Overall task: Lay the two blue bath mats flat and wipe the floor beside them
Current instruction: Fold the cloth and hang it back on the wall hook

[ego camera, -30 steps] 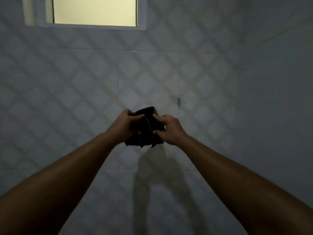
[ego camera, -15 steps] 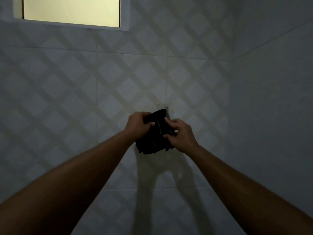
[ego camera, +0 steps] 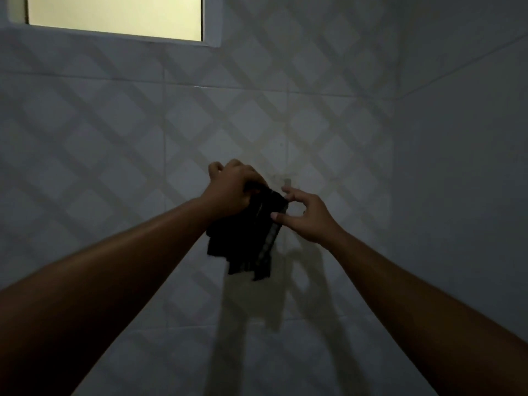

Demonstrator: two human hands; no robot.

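Left hand (ego camera: 233, 190) grips dark cloth (ego camera: 245, 238); right hand (ego camera: 303, 215) pinches its edge.

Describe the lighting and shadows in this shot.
Head view: dim overall, with the window the only bright patch, pale yellow. Head view: the dark cloth gripped by the left hand reads near black, its folds barely showing. Head view: both arms and the cloth throw long soft shadows down the tiled wall below them.
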